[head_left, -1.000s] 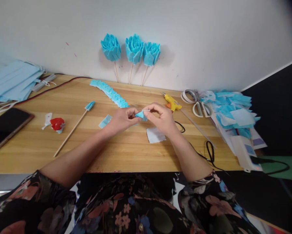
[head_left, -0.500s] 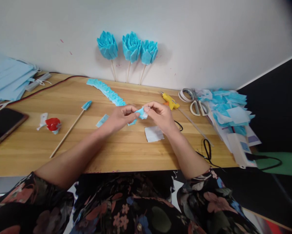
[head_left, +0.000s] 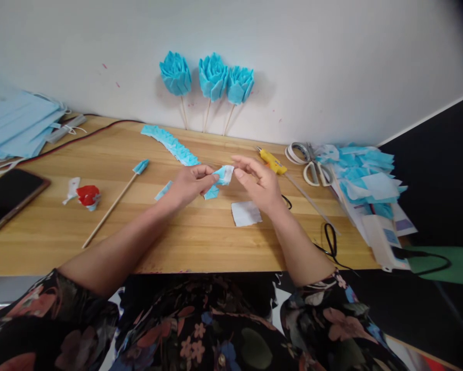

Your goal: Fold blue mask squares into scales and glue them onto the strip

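- The left hand (head_left: 191, 184) pinches a small folded piece (head_left: 224, 175) between its thumb and fingers
- The folded piece is blue with a white end, and it is up above the worktop (head_left: 200, 237), in the space between the two hands
- The right hand (head_left: 261, 183) is a bit wide, with its fingers bent and a gap between thumb and first finger; its tips are just beside the white end, and it is hard to tell if they touch it
- A little blue bit (head_left: 212, 192) shows just below the folded piece, near the left hand
- A long row of blue folds (head_left: 169, 143) goes slantwise across the worktop, behind the left hand
- A blue strip (head_left: 162, 191) pokes out by the left wrist, partly hidden
- A flat white square (head_left: 246, 213) lies below the right hand
- A wooden stick (head_left: 113, 206) with a blue tip lies to the left, and a small red thing (head_left: 88, 196) sits near it
- A dark phone (head_left: 11, 198) lies at the far left, in front of a pile of light blue masks (head_left: 22, 123)
- Three blue flowers (head_left: 176, 74) on thin sticks stand at the back by the wall (head_left: 312, 77)
- A yellow glue gun (head_left: 272, 161) lies behind the right hand, with scissors (head_left: 312, 175) and a heap of blue and white pieces (head_left: 370, 172) farther right
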Tool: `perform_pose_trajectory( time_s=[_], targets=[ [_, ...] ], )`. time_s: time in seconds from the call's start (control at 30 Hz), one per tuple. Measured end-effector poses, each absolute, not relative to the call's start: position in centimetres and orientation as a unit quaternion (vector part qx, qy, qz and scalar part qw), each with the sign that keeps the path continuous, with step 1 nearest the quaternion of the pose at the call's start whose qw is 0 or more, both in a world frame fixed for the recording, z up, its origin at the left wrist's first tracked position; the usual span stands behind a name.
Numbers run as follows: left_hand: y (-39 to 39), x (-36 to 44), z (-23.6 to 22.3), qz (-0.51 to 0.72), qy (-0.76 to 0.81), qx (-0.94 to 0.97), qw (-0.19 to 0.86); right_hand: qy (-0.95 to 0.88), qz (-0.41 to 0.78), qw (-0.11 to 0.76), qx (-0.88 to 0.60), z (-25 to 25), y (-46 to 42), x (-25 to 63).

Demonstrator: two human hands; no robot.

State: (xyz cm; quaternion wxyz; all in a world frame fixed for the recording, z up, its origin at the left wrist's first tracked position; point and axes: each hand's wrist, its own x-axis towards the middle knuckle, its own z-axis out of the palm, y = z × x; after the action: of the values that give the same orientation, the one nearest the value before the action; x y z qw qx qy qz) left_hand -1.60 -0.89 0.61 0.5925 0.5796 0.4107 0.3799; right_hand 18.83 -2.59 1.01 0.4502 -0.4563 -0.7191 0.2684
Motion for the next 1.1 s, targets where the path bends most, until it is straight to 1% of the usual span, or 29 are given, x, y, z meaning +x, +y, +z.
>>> perform_pose_trajectory(
  time_s=[0.1, 0.27, 0.37, 0.57, 0.8, 0.97, 1.1],
  targets=[
    [-0.8, -1.7, 0.8, 0.401, 0.407, 0.551, 0.608, -0.684, 0.322, 0.467, -0.459, 0.3, -2.2, 19.1],
    [-0.6, -1.6, 0.5, 0.421, 0.401, 0.505, 0.638, -0.673, 0.385, 0.444, -0.449, -0.2, -1.8, 18.9],
    [-0.5, -1.6, 0.2, 0.422, 0.393, 0.5, 0.646, -0.675, 0.389, 0.44, -0.448, -0.1, -2.0, 18.5],
    [-0.6, -1.6, 0.3, 0.421, 0.386, 0.516, 0.639, -0.663, 0.379, 0.458, -0.455, -0.4, -2.0, 18.0],
    [-0.9, -1.5, 0.9, 0.41, 0.414, 0.55, 0.599, -0.664, 0.378, 0.459, -0.454, -0.9, -1.9, 18.0],
    [-0.7, -1.5, 0.6, 0.426, 0.415, 0.553, 0.583, -0.647, 0.4, 0.471, -0.446, -1.1, -1.8, 18.0],
    [-0.7, -1.7, 0.5, 0.414, 0.422, 0.579, 0.562, -0.635, 0.416, 0.476, -0.445, -1.2, -1.7, 18.0]
  ],
)
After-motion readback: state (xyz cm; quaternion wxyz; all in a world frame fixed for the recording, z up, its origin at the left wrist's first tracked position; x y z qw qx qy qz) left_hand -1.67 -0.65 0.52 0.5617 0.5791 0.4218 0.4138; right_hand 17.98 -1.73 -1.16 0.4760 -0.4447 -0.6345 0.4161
